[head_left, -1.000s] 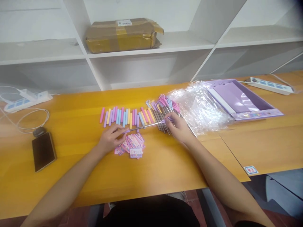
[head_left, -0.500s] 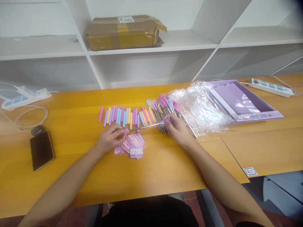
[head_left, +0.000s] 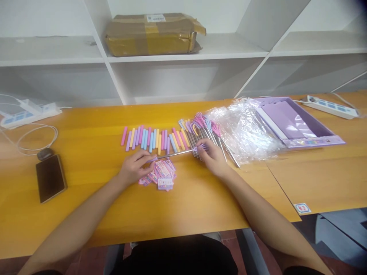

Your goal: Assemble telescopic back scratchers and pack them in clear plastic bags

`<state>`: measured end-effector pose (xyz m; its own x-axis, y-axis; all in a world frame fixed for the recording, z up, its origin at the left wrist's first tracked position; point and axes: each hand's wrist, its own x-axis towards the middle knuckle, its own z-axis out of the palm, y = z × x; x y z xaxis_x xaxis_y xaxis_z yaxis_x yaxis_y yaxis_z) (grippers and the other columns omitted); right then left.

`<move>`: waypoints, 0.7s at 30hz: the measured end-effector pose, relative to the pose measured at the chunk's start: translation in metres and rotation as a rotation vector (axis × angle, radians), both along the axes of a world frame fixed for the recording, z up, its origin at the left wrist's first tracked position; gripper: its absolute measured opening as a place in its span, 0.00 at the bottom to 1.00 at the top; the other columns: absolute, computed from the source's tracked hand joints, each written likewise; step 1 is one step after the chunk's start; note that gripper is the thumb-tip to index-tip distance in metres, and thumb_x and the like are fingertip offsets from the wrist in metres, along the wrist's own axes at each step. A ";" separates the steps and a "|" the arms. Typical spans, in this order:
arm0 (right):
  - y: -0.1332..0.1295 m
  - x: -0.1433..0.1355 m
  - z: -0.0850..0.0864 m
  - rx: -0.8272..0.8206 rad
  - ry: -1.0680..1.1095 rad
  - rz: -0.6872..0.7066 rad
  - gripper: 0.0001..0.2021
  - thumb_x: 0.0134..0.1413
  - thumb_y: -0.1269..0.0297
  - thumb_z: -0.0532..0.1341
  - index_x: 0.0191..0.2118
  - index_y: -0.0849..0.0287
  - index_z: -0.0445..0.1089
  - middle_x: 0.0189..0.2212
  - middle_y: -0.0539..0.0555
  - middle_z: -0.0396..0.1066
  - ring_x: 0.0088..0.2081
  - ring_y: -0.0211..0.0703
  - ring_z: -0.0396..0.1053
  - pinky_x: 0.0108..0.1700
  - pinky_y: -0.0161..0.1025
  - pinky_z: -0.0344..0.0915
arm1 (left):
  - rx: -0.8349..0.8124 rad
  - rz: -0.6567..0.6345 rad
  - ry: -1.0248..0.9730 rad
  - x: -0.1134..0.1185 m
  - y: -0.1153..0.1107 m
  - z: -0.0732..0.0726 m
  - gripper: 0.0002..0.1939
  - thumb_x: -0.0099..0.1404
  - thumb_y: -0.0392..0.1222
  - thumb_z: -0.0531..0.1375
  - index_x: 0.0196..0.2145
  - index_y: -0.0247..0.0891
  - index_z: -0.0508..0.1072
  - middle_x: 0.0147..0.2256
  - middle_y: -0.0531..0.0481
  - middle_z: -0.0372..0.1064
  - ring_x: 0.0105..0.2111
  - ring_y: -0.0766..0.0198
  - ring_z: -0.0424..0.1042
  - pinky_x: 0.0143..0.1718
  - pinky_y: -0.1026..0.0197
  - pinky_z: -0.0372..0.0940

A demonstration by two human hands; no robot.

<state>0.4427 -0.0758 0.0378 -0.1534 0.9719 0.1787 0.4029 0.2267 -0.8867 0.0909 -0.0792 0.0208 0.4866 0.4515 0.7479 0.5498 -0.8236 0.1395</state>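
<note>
A metal rod [head_left: 176, 153] with a purple hand-shaped head is held level between my two hands. My left hand [head_left: 137, 166] pinches its purple handle end, and my right hand [head_left: 211, 156] grips the purple head. Below the rod lies a pile of small pink and purple printed cards [head_left: 164, 172]. Behind it, several pastel tubes [head_left: 143, 138] stand side by side in a row on the table. To their right is a heap of metal rods with coloured hand-shaped heads [head_left: 200, 122], partly behind my right hand.
Crumpled clear plastic [head_left: 246, 130] and an open purple box [head_left: 312, 142] lie at the right. A phone [head_left: 51, 178] and a power strip [head_left: 31, 115] are at the left. A taped carton [head_left: 151, 36] sits on the white shelf. Another power strip [head_left: 332, 107] lies far right.
The camera view has shifted slightly. Both hands keep hold of the rod in nearly the same position above the cards.
</note>
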 end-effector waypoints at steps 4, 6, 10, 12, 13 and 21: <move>-0.004 -0.004 0.002 -0.004 0.002 0.004 0.19 0.75 0.41 0.58 0.48 0.53 0.69 0.26 0.48 0.67 0.27 0.42 0.64 0.32 0.39 0.60 | -0.005 0.007 -0.006 0.000 -0.001 0.000 0.17 0.69 0.32 0.67 0.53 0.41 0.78 0.39 0.50 0.77 0.33 0.66 0.77 0.32 0.65 0.73; -0.005 -0.004 0.002 0.002 -0.004 0.004 0.19 0.75 0.41 0.58 0.49 0.53 0.69 0.27 0.48 0.68 0.28 0.42 0.65 0.32 0.39 0.61 | -0.012 0.006 -0.006 0.000 -0.001 0.000 0.16 0.68 0.32 0.68 0.53 0.41 0.78 0.40 0.49 0.78 0.34 0.65 0.78 0.32 0.65 0.74; -0.006 -0.005 -0.004 0.019 -0.040 0.023 0.18 0.76 0.43 0.56 0.50 0.53 0.69 0.32 0.51 0.73 0.30 0.43 0.67 0.35 0.40 0.64 | -0.007 -0.006 -0.005 0.001 -0.003 0.000 0.17 0.68 0.31 0.68 0.53 0.40 0.78 0.39 0.49 0.77 0.33 0.65 0.78 0.31 0.65 0.73; -0.006 -0.007 -0.007 0.037 -0.059 0.041 0.18 0.76 0.42 0.56 0.50 0.52 0.69 0.36 0.53 0.75 0.33 0.45 0.70 0.37 0.41 0.66 | -0.008 -0.003 -0.002 0.002 -0.004 0.000 0.18 0.67 0.31 0.67 0.54 0.40 0.77 0.39 0.50 0.77 0.33 0.66 0.77 0.30 0.66 0.72; -0.006 -0.008 -0.009 0.043 -0.064 0.049 0.18 0.76 0.42 0.55 0.50 0.52 0.69 0.37 0.54 0.76 0.34 0.46 0.71 0.38 0.41 0.66 | -0.011 -0.001 -0.002 0.003 -0.004 0.000 0.18 0.67 0.31 0.67 0.54 0.41 0.77 0.39 0.50 0.77 0.32 0.66 0.77 0.30 0.66 0.71; -0.014 -0.017 -0.012 0.041 -0.103 0.077 0.17 0.77 0.44 0.54 0.52 0.52 0.68 0.41 0.56 0.78 0.37 0.48 0.75 0.40 0.43 0.69 | -0.010 -0.005 0.003 0.007 -0.008 -0.001 0.17 0.68 0.32 0.68 0.53 0.41 0.77 0.38 0.50 0.77 0.32 0.67 0.78 0.29 0.66 0.70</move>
